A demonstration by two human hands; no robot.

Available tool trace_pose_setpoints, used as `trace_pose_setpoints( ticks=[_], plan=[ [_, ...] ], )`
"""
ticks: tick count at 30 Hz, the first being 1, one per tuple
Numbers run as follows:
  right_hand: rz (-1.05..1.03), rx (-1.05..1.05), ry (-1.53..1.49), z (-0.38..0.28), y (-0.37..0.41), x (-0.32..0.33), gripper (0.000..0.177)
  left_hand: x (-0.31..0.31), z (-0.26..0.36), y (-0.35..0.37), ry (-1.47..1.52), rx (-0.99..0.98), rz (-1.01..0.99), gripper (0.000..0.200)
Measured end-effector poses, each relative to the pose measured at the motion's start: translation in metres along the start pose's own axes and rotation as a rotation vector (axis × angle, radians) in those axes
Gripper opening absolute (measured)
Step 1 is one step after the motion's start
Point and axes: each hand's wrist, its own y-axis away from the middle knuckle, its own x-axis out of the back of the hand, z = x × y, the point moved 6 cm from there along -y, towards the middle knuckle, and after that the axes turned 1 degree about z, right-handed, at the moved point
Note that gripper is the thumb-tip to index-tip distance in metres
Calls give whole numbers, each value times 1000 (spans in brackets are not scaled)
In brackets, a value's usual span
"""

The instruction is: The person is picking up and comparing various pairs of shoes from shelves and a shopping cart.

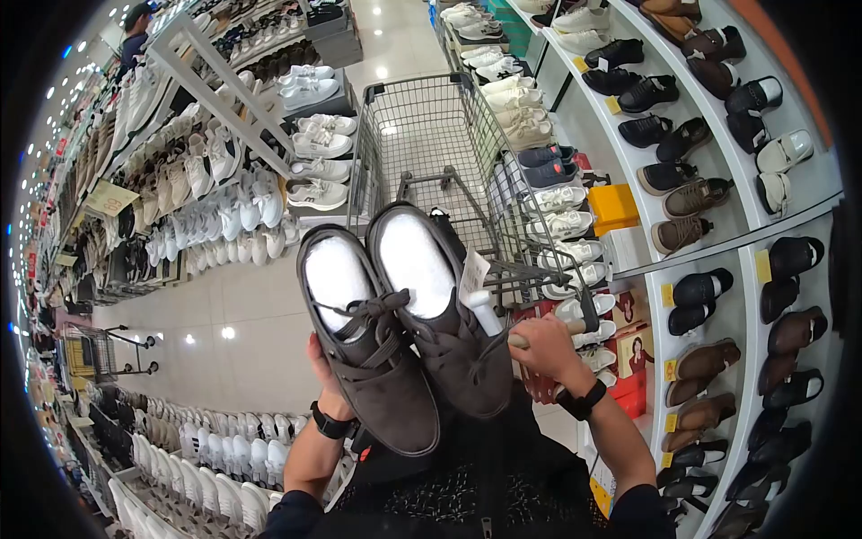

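A pair of dark brown lace-up shoes (pixel 384 395) is held up in front of me, soles away, with white stuffing inside. My left hand (pixel 325 366) grips the pair from the left side, its fingers mostly hidden behind the shoe. A white paper tag (pixel 474 272) and a white plastic piece (pixel 485 314) hang at the right shoe. My right hand (pixel 549 349) is closed round the tan handle bar (pixel 518 341) of a wire shopping cart (pixel 422 94), just right of the shoes. Beyond them stands the cart's grey mesh basket.
White shelves (pixel 660 242) of dark shoes line the right side. Rows of white sneakers (pixel 319 144) stand left of the cart, and more shoes fill the lower left. Another cart (pixel 103 350) stands on the tiled floor (pixel 224 310). A person (pixel 135 36) is at the far upper left.
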Motion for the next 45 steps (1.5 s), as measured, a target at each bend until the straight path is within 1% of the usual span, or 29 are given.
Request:
trace_pose_setpoints(
  ticks=[1,2,6,8,11,15,17,19,20,21,22,23,24,27,29,30,31,32,34,35,36,37,38,39,40,41,43,44,45],
  plan=[
    [2,-1,4,2,-6,2,48,-2,-1,-6,-108,30,-90,91],
    [-28,-11,11,4,-13,2,49,6,3,-6,-135,6,5,88],
    [-41,-33,42,13,-38,9,51,13,8,-21,-144,48,30,88],
    [-50,-26,66,18,-52,12,52,24,13,-24,-166,60,112,89],
    [-4,-6,32,30,-74,13,53,26,13,-37,-236,91,113,89],
    [-35,-51,18,47,-110,14,53,26,3,-65,-283,137,159,88],
    [11,-65,-19,53,-127,19,48,38,3,-76,-315,152,178,88],
    [-58,-105,46,56,-147,24,40,45,0,-89,-346,174,199,87],
    [0,-98,5,53,-155,35,30,46,0,-95,-449,172,245,88],
    [10,-115,8,60,-162,36,30,49,-1,-105,-552,169,288,88],
    [53,-82,-50,64,-169,38,25,41,-9,-119,-300,201,130,88],
    [96,-45,-109,68,-177,41,21,41,-12,-130,-302,216,126,88],
    [98,-84,-120,70,-184,49,16,37,-15,-141,-269,219,109,88],
    [219,-25,-183,83,-204,59,15,40,-11,-173,-248,224,74,88],
    [232,-69,-178,91,-217,64,12,48,0,-193,-309,228,38,89],
    [202,-87,-297,100,-226,60,12,46,2,-202,-321,244,41,89],
    [174,-102,-413,109,-236,55,12,43,3,-213,-335,260,17,91],
    [190,-112,-418,127,-248,33,12,41,2,-225,-344,276,-6,93],
    [158,-181,-564,170,-270,-33,13,43,-8,-232,-347,306,-17,93],
    [186,-31,-454,170,-274,-27,16,46,-18,-224,-344,316,-27,93],
    [232,62,-356,177,-282,-37,16,38,-7,-279,-340,326,-35,93],
    [275,150,-261,176,-292,-40,17,37,2,-280,-338,339,-38,94],
    [284,138,-268,180,-299,-47,17,40,5,-281,-335,353,-34,94],
    [234,27,-519,183,-307,-48,18,40,4,-289,-330,368,-29,94],
    [183,-83,-764,183,-312,-41,18,39,3,-305,-322,383,-28,94],
    [193,-92,-766,179,-312,-26,18,39,5,-310,-315,395,-30,94],
    [296,-70,-549,147,-307,44,18,39,4,-320,-303,417,-34,94],
    [308,-20,-553,129,-304,80,18,38,6,-328,-298,429,-33,94],
    [317,-29,-557,130,-305,82,18,34,9,-322,-292,441,-32,95]
  ],
)
